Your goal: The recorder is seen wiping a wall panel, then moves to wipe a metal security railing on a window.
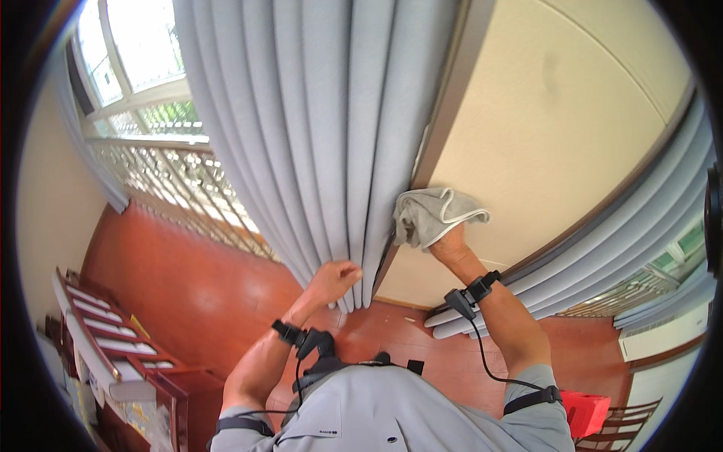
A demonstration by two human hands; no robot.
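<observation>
My right hand is closed on a grey cloth with a pale edge. The cloth is bunched over most of the fingers and lies against the brown trim at the left side of a cream wall panel. Left of it hangs a pleated blue-grey curtain. My left hand is in front of the curtain's lower part, its fingers loosely curled, and nothing shows in them. Both my forearms wear black straps with small devices and cables.
A window with a railing is at the left. Wooden furniture with a slatted rack stands at the lower left. Another curtain hangs right of the panel. A red box and a wooden chair are at the lower right.
</observation>
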